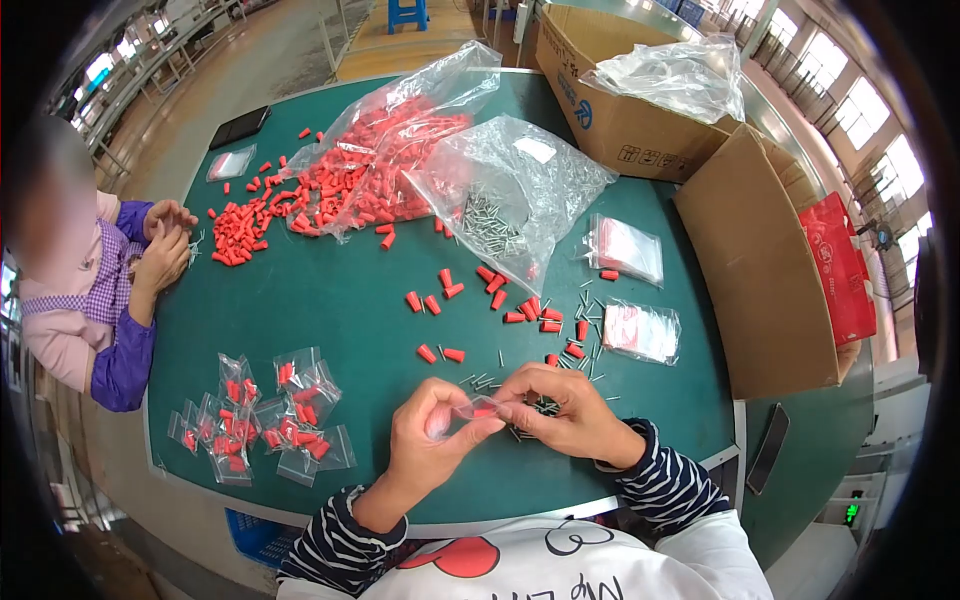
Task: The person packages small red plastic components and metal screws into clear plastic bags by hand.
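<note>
Near the front edge of the green table, my left hand (435,430) pinches a small clear bag (475,408) with something red inside. My right hand (560,410) has its fingers closed at the bag's right side. Screws (520,433) lie partly hidden beneath my right hand. Loose red plugs (530,310) and more screws are scattered just beyond both hands. To the left lies a pile of filled small bags (235,425) holding red plugs.
Large bags of red plugs (375,165) and screws (490,225) lie at the back. Stacks of flat bags (640,333) sit right, beside cardboard boxes (755,260). A co-worker (85,270) works at the left edge. A phone (768,448) lies far right.
</note>
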A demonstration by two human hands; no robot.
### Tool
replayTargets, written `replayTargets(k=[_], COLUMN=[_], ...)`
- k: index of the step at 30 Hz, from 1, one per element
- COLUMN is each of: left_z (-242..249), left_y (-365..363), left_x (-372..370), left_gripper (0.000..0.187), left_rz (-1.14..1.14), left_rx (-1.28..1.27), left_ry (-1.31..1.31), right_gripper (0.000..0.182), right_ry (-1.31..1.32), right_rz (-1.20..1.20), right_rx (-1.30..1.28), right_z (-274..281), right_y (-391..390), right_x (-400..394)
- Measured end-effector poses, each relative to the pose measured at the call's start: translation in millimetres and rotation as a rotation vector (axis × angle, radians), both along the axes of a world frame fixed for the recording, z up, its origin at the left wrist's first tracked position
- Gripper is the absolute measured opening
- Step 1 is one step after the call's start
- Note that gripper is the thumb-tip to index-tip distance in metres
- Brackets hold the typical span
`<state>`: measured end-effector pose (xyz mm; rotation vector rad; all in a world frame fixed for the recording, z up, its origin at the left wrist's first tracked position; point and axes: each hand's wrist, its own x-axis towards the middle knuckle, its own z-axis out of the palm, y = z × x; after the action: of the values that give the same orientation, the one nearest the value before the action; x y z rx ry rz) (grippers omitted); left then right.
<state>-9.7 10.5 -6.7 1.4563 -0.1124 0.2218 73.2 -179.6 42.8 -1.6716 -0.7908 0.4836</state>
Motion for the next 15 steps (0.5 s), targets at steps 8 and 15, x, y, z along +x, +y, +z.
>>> replayTargets(k=[8,15], left_z=[23.0,22.4], left_y=[3.1,2.7], left_x=[0.1,0.8], left_gripper=[0.012,0.009], left_rz=[0.114,0.14], left_rx=[0.187,0.184], left_ry=[-0.052,-0.051], right_gripper=[0.01,0.01], right_ry=[0.088,-0.013], right_rz=[-0.078,-0.06], right_rx=[0.092,0.125], right_z=[1.0,-2.1], right_y=[-0.4,0.0], right_x=[1.7,4.4])
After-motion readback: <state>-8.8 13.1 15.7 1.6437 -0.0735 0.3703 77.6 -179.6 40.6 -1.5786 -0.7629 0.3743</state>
